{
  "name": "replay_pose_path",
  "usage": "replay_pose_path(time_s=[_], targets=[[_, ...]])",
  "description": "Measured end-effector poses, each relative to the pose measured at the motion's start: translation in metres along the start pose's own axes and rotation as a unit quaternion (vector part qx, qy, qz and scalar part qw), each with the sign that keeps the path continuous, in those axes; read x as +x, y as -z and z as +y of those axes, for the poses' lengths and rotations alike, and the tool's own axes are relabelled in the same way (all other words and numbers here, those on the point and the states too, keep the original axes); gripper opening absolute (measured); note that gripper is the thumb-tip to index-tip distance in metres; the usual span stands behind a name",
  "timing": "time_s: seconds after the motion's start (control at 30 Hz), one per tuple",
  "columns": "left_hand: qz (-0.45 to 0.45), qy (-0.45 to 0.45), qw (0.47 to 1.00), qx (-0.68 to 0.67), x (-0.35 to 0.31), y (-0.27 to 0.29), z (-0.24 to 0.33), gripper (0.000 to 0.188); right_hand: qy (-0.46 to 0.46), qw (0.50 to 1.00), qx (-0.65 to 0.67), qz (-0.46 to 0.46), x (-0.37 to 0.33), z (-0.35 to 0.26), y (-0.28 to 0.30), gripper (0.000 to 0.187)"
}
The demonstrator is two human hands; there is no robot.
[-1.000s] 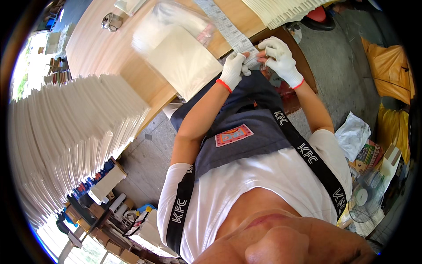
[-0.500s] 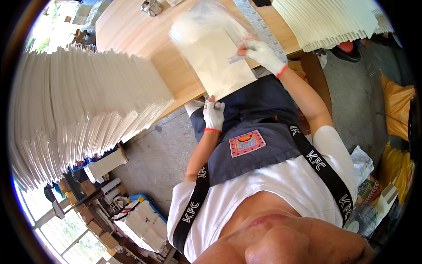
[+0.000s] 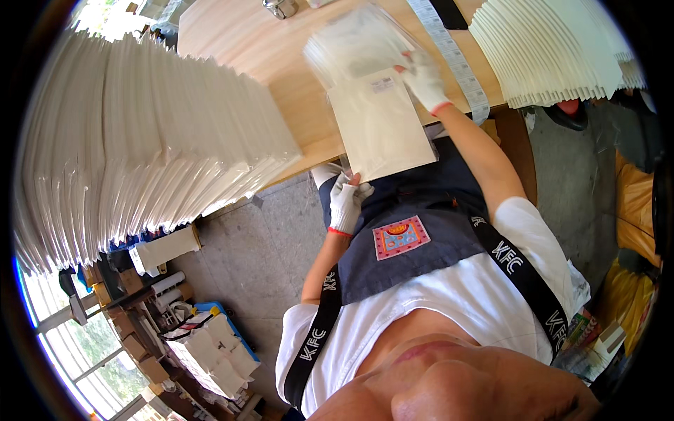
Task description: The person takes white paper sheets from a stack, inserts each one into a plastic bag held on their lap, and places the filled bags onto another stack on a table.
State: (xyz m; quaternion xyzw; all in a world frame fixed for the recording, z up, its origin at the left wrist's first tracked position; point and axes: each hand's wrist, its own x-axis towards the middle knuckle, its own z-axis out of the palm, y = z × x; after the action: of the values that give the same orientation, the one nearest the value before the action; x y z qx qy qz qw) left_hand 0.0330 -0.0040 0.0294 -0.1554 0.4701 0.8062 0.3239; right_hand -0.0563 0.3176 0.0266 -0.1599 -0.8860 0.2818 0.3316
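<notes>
Cream packet (image 3: 382, 126) lies in front of you, across the near edge of the tabletop (image 3: 239, 49): far part on the wood, near part overhanging above your dark apron (image 3: 393, 231). Small pale label (image 3: 382, 85) sits flat on the packet, close to its far edge.

Your left hand (image 3: 347, 203), in a white glove with a red cuff, is at the packet's near left corner, off the tabletop edge. Thumb and fingers are together, clamped on that corner; thumb on top.

Your right hand (image 3: 423, 77), gloved alike, is motion-blurred beside the packet's far right corner. Thumb and index tips stand apart; whether they touch the packet, you cannot tell from here.

Clear plastic bags (image 3: 358, 42) lie in a pile just beyond the packet, farther from the near edge. To the right, a label strip (image 3: 449, 56) runs down to the near edge. Dark flat object (image 3: 448, 12) beside it. Tall stack of pale packets (image 3: 154, 133) by the near left corner; second stack (image 3: 544, 56) at the right end. Metal container (image 3: 281, 7) well back, toward the far side.
</notes>
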Motion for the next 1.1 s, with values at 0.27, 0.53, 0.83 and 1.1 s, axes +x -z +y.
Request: replay_pose_path(time_s=[0.27,0.53,0.83,1.1], targets=[[-0.092,-0.229,0.902,0.354,-0.058,-0.089,0.107,0.013,-0.291,0.766,0.388,-0.421,-0.097,-0.029,0.115,0.034],[-0.049,-0.669,0.539,0.509,-0.198,-0.139,0.276,0.024,-0.028,0.798,0.569,-0.195,0.065,-0.195,0.159,0.033],[0.143,-0.744,0.56,0.336,-0.313,-0.103,0.568,0.032,0.22,0.73,0.582,-0.284,0.231,-0.516,0.205,0.016],[0.371,-0.614,0.418,0.557,-0.274,-0.012,0.543,0.057,0.232,0.848,0.41,-0.245,0.235,-0.509,0.184,0.037]])
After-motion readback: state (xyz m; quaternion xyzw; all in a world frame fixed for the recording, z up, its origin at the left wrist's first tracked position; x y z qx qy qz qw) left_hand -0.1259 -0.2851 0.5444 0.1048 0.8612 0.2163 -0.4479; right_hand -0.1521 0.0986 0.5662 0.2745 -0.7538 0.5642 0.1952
